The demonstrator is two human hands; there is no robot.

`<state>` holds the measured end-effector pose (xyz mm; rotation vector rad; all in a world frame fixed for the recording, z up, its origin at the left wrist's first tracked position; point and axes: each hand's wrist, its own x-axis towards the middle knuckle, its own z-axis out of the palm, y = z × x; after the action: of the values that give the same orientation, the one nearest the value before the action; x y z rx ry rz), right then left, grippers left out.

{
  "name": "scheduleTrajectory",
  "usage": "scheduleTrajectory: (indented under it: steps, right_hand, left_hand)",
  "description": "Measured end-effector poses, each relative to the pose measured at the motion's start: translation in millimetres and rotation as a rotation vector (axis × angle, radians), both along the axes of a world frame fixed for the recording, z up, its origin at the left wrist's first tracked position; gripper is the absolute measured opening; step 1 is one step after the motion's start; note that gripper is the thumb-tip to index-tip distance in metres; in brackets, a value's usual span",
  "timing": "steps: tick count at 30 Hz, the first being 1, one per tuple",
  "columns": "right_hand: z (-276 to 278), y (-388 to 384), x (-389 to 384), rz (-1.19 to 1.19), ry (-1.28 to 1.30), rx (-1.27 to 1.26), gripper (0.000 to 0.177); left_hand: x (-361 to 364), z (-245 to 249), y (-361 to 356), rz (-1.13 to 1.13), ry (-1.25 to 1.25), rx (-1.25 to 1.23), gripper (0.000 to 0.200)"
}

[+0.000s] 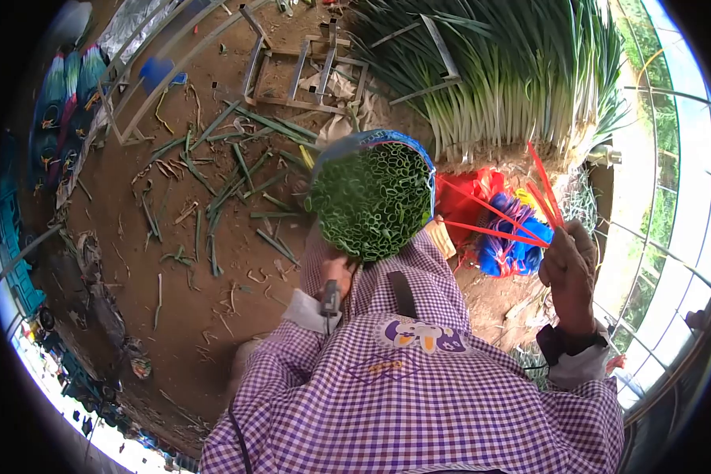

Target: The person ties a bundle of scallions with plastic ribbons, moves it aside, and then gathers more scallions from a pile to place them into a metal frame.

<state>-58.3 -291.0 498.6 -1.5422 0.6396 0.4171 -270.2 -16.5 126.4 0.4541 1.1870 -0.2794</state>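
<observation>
Two tight grips: left hand [338, 275] under the scallion bundle [371, 201], right hand [570, 272] around red ties [490, 208].

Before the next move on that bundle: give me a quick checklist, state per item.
1. Grip on ties: right hand is closed on the red ties. ok.
2. Bundle support: bundle sits against the apron, cut ends facing the camera. ok.
3. Wrap: blue wrap shows along the top and right edge, the rest is hidden. cannot tell.
4. Second grip: left hand is under the bundle, mostly hidden. cannot tell.
5. Ties around the bundle: they run from the right hand toward it, and their far ends are out of sight. cannot tell.
</observation>
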Motion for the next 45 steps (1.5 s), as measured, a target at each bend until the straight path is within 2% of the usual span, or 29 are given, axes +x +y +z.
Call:
scheduleTrajectory:
  steps: [1, 6, 8, 10, 12, 14, 15, 18, 24, 27, 29, 31, 35, 36, 38, 39, 40, 42, 45]
  right_hand:
    - [0, 5, 0, 0.004, -0.006, 0.001, 0.012]
    - [2, 11, -5, 0.056, -0.012, -0.047, 0.013]
    - [1, 11, -9, 0.047, -0.009, -0.071, 0.013]
    - [-3, 6, -16, 0.079, -0.014, -0.064, 0.012]
    - [-7, -1, -25, 0.074, -0.008, -0.057, 0.012]
    - [-10, -5, -27, 0.053, 0.002, -0.054, 0.013]
    - [-12, -5, -27, 0.041, 0.003, -0.049, 0.013]
    - [-18, -4, -25, 0.041, 0.018, -0.024, 0.013]
    - [-29, 0, -21, 0.077, 0.026, 0.05, 0.015]
    - [-30, -8, -29, 0.094, 0.04, 0.068, 0.016]
    - [-33, -12, -36, 0.106, 0.035, 0.095, 0.016]
    - [-28, -13, -45, 0.143, 0.041, 0.098, 0.016]
    - [-19, -10, -63, 0.227, 0.049, -0.003, 0.014]
    - [-16, -11, -62, 0.264, 0.036, -0.036, 0.014]
    - [-3, -17, -54, 0.14, -0.016, -0.102, 0.015]
    - [8, -26, -44, 0.078, -0.025, -0.09, 0.012]
    - [14, -35, -39, -0.001, -0.037, 0.02, 0.01]
    - [3, -59, -35, -0.041, -0.056, 0.074, 0.009]
    - [-2, -65, -35, -0.068, -0.05, 0.089, 0.008]
  left_hand:
    - [2, -1, -10, -0.048, 0.124, 0.038, 0.046]
    - [-1, -31, -33, -0.343, 0.355, 0.104, 0.04]
    - [-3, -42, -45, -0.236, 0.284, 0.136, 0.039]
    - [-7, -54, -60, 0.1, 0.051, 0.172, 0.04]
    - [-23, -61, -73, 0.25, -0.388, 0.212, 0.036]
    - [5, -45, -67, 0.195, -0.184, 0.202, 0.033]
    - [10, -46, -63, 0.252, -0.302, 0.123, 0.025]
    - [22, -36, -52, 0.269, -0.353, -0.048, 0.015]
    - [46, -3, -45, 0.369, -0.268, -0.076, 0.014]
    - [25, -24, -40, 0.472, -0.146, -0.105, 0.019]
    - [17, -17, -37, 0.281, -0.051, 0.028, 0.021]
    - [26, 21, -41, 0.261, 0.129, 0.105, 0.026]
    - [39, 60, -37, 0.214, 0.158, -0.017, 0.021]
    - [42, 64, -35, 0.121, 0.097, 0.035, 0.02]
    - [39, 75, -29, -0.063, -0.02, 0.144, 0.019]
    - [33, 62, -18, -0.169, -0.115, 0.153, 0.012]
    - [31, 67, -3, -0.271, -0.105, 0.174, 0.012]
    - [29, 74, 30, -0.473, -0.091, 0.215, 0.014]
    - [10, 14, 65, -0.414, -0.085, 0.635, 0.02]
